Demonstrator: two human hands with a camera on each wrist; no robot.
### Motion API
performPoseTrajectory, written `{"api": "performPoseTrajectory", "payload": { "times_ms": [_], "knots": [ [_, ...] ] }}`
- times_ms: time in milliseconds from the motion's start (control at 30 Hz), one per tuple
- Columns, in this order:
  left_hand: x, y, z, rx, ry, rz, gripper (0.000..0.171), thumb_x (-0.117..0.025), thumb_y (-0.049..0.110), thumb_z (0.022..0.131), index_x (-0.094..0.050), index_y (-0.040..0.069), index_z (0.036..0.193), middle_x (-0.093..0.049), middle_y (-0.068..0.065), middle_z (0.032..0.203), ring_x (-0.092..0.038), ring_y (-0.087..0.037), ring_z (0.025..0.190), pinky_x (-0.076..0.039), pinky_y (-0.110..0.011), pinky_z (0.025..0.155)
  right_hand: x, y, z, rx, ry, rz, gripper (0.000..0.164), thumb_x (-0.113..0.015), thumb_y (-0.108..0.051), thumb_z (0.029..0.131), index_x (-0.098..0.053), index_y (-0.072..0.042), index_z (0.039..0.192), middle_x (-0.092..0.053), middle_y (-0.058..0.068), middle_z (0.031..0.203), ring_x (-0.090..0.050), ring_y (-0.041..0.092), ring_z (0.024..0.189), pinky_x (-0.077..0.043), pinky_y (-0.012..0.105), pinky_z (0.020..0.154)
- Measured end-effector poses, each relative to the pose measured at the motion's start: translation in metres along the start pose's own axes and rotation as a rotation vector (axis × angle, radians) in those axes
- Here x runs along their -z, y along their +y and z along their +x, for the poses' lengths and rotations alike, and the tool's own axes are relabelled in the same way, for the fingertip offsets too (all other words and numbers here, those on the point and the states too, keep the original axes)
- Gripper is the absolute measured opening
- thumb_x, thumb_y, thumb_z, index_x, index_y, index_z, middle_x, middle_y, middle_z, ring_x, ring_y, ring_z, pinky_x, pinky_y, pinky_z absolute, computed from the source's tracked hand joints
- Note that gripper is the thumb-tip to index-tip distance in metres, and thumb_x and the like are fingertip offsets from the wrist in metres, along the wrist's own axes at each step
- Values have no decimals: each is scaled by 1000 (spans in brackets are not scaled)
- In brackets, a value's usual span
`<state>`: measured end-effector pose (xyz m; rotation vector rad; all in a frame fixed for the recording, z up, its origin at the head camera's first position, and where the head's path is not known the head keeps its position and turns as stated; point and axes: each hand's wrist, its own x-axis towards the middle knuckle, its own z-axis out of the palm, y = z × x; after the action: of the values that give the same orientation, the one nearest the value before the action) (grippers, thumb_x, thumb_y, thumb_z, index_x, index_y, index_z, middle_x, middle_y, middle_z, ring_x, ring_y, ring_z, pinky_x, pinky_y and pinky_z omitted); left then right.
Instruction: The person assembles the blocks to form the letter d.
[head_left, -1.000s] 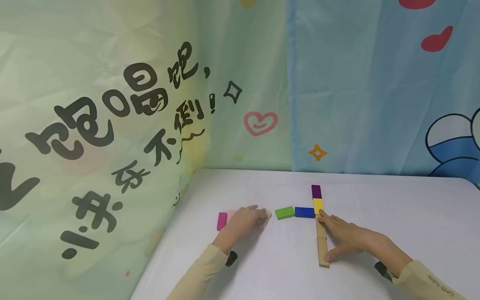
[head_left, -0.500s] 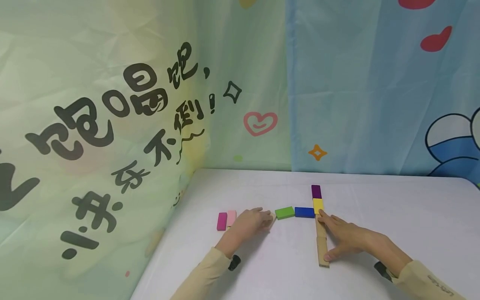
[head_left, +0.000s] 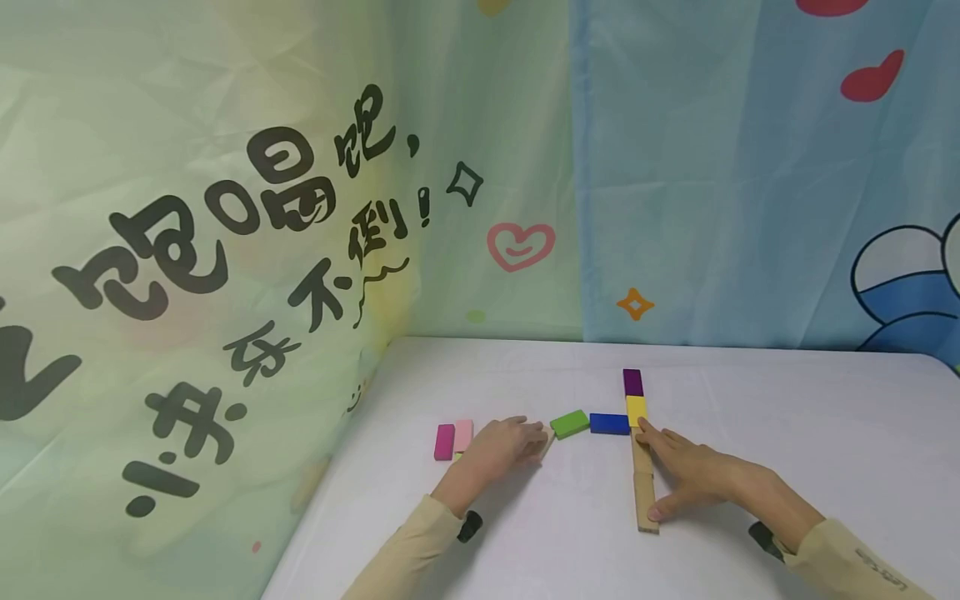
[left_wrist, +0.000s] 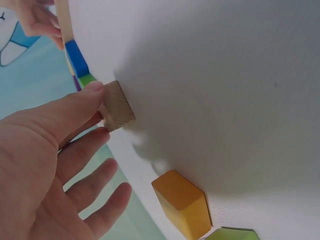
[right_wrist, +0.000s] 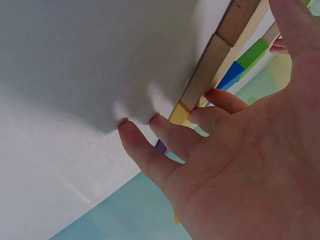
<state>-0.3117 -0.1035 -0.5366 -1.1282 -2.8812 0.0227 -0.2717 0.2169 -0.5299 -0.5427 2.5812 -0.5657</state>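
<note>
My left hand [head_left: 504, 443] pinches a plain wooden block [left_wrist: 118, 106] between thumb and index finger, its other fingers spread in the left wrist view. The block meets the left end of a green block [head_left: 570, 424], which lies tilted beside a blue block [head_left: 609, 424]. Blue adjoins an upright line: a purple block [head_left: 633, 382] at the far end, a yellow block [head_left: 635, 407], then two plain wooden blocks [head_left: 646, 504] end to end. Along this line's right side rests my right hand [head_left: 701, 473], thumb at the near block, index finger by the yellow one, fingers extended.
Left of my left hand lie a magenta block [head_left: 444, 442] and a pink block [head_left: 463, 433]. An orange block [left_wrist: 182, 200] and a light green block [left_wrist: 232, 234] show in the left wrist view. Printed curtains stand behind the white table [head_left: 787, 408].
My left hand has shifted slightly right with the wooden block, up to the green block. The green block has turned a little, tilting more. My right hand has stayed put.
</note>
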Motion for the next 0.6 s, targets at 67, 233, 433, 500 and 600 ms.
{"api": "performPoseTrajectory", "payload": {
  "times_ms": [67, 233, 433, 500, 600],
  "knots": [
    [0, 0, 0, 10, -1, -5, 27, -76, 28, 90, -71, 23, 116, -68, 6, 132, -65, -19, 123, -57, -31, 96, 1, -1, 0, 0, -1, 1, 136, -86, -60, 65, -9, 1, 158, -22, 33, 161, -21, 57, 145, -26, 77, 108],
    [-2, 2, -2, 21, 8, -11, 30, -76, 27, 90, -71, 23, 120, -68, 5, 133, -65, -17, 121, -57, -29, 94, 1, -2, -1, 0, -5, 8, 137, -86, -59, 65, -7, 2, 158, -22, 34, 160, -21, 57, 145, -25, 78, 107],
    [-2, 5, -4, 11, 27, 20, 32, -77, 31, 90, -72, 22, 120, -70, 5, 130, -66, -15, 116, -58, -27, 91, 2, -3, -1, -4, -9, 7, 137, -86, -60, 65, -6, 2, 158, -23, 35, 159, -21, 58, 145, -25, 79, 106],
    [-3, 6, -5, 6, 41, 27, 33, -77, 31, 89, -72, 22, 120, -70, 5, 129, -66, -15, 119, -57, -27, 95, 2, -3, -1, -2, -8, 9, 137, -86, -60, 65, -7, 2, 158, -23, 35, 159, -21, 58, 145, -25, 79, 106],
    [-3, 6, -5, -3, 51, 33, 36, -77, 31, 89, -72, 20, 122, -69, 5, 131, -63, -15, 125, -54, -28, 101, 2, -3, -1, 2, -5, 12, 134, -86, -59, 66, -9, 1, 158, -22, 35, 159, -21, 59, 144, -25, 79, 106]
  ]
}}
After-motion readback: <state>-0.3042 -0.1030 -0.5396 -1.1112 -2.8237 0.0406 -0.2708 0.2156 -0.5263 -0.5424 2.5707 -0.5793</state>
